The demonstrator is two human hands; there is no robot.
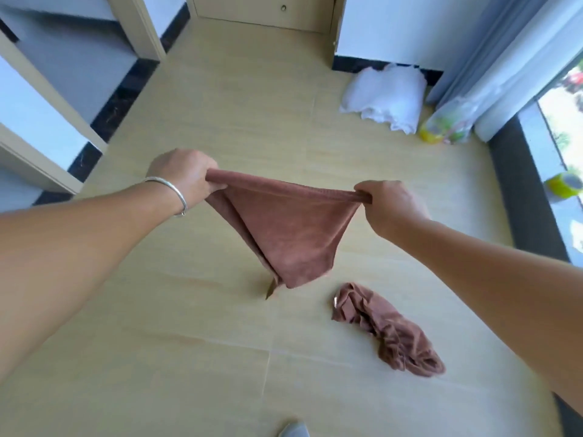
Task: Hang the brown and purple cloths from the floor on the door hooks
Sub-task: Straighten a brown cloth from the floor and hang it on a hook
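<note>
A brown cloth (284, 228) hangs stretched between both hands above the floor, sagging to a point below. My left hand (184, 176), with a silver bangle on the wrist, grips its left top corner. My right hand (389, 200) pinches its right top corner. A second brownish cloth (385, 329) lies crumpled on the tiled floor, below and right of the held one. No hooks are in view; a wooden door (268, 9) stands at the far end.
A white bundle of fabric (386, 96) lies by the far wall, with a clear bag of yellow-green items (448, 124) beside it. Grey curtains (504, 58) and a window ledge holding a yellow tape roll (564, 184) run along the right. White door frames stand at the left.
</note>
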